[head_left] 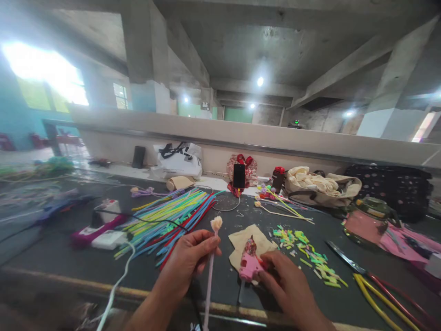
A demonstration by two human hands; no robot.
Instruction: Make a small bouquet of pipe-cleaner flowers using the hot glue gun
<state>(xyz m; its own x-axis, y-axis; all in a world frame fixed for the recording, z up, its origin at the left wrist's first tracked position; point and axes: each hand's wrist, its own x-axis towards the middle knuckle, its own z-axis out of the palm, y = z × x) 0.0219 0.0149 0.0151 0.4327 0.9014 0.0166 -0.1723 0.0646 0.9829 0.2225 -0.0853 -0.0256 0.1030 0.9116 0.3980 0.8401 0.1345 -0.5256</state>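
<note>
- The left hand (198, 250), low centre of the frame, has thumb and fingers pinched together on the stem of a pipe-cleaner flower (216, 224), just below its cream-peach head, which points up; the pale lilac stem runs down to the bottom edge.
- The flower should be very light, its fuzzy stem bendable and not slippery, its head soft and easily crushed; the stem under the head looks the best place to hold it.
- The right hand (291, 285), lower right of centre, has its fingertips closed on the side of a pink glue gun (250, 269), nozzle upward, over a beige sheet (237, 239). The gun is probably rigid and heavier, with a hot tip, so the body is the safer hold.
- Loose pipe cleaners (165, 220) spread left of centre; short cut pieces (320, 264) lie right of centre, with long-handled scissors (351, 264) beyond, lower right.
- Canvas bag (344, 195), right of the frame's middle: open, cream cloth bundled inside.
- White plastic bag (179, 165), left of centre: contents hidden.
- Dark bottle with a red cap (277, 179), centre right: contents not visible.
- Jug (367, 223), right: clear, greenish, with pink around or inside; I cannot tell which.
- Dotted dark bag (389, 188), far right: contents hidden.
</note>
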